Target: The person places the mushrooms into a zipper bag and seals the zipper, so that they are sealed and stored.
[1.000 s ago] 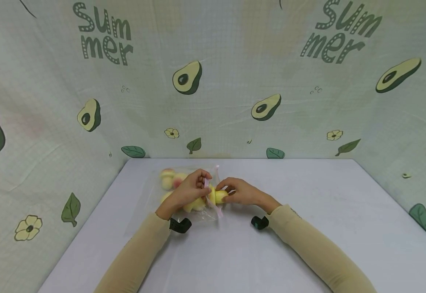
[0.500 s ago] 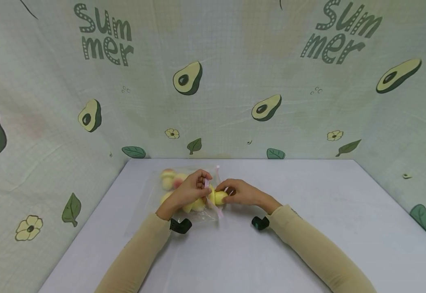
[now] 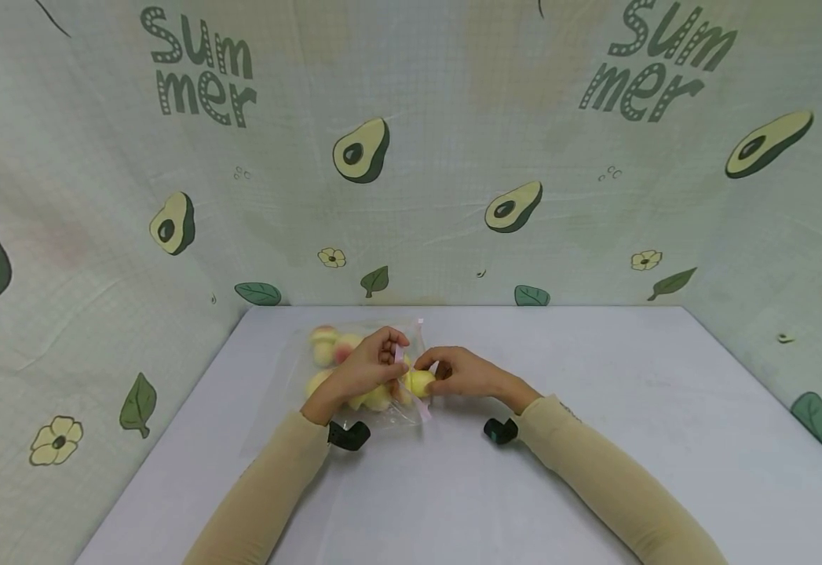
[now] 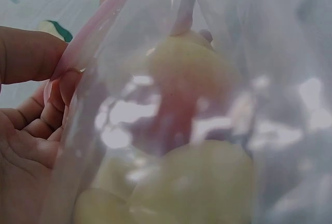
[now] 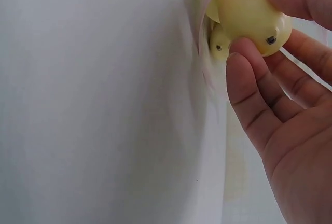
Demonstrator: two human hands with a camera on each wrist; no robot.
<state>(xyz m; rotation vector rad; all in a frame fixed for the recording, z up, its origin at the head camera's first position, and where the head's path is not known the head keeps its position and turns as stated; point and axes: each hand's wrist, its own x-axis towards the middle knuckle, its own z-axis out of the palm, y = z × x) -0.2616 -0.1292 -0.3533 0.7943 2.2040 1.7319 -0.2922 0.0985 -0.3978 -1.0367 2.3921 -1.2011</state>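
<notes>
A clear zip bag [image 3: 285,400] with a pink strip [image 4: 98,24] along its mouth lies on the table, mouth to the right. My left hand [image 3: 364,367] pinches the pink strip between thumb and fingers. With its fingertips and thumb, my right hand [image 3: 470,372] holds a yellow pear-shaped fruit [image 5: 251,14] at the bag's mouth. A dark spot marks the fruit's near end; its far end is inside the opening. Several pale yellow fruits [image 3: 323,351], some blushed pink, sit in the bag, partly hidden by my left hand and wrist. Bright reflections on the plastic blur them in the left wrist view.
The white table [image 3: 559,471] stretches out in front and to the right. A cloth backdrop [image 3: 439,157] printed with avocados and leaves rises behind it and along both sides. A black wrist camera [image 3: 348,435] sits at each wrist.
My right hand has shifted slightly left, moving the yellow fruit farther into the bag's mouth. Fruits in the lower part of the bag have slid a little left. My left hand has stayed put.
</notes>
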